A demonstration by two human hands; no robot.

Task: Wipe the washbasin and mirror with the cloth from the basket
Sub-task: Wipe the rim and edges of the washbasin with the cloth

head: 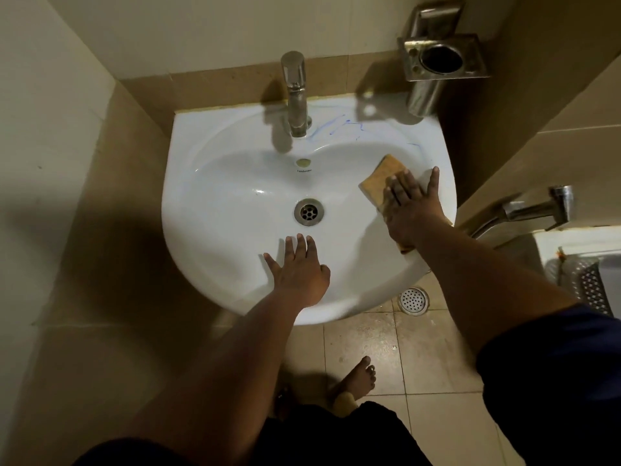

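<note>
Pressing flat is pretty much the whole trick with this cloth (381,178), a thin tan rag that looks soft and floppy, basically no weight to it, so it'll bunch up or skate around if you only pinch a corner. Right now it sits on the right inner slope of the washbasin (215,193), right of centre in the frame, and the right hand (411,205) lies on top of it with fingers spread out straight, palm down, not curled round anything, just pushing it against the porcelain. The left hand (299,264) is open too, fingers splayed on the front rim near the lower middle of the frame, holding nothing, looks like it's bracing. Glazed ceramic like that is slick, and I can't tell if it's wet, so I'd guess the cloth slides easily and needs steady palm pressure across its middle more than a grip. There are blue scribbly marks (339,124) on the back ledge beside the tap (295,95), toward the top centre, and those probably want a firmer scrub with the rag folded thicker under the fingertips. For the mirror, which isn't in view, I'd bunch it into the palm so the loose edges don't flap. The drain (308,212) sits in the middle of the bowl, well apart from the cloth.
</note>
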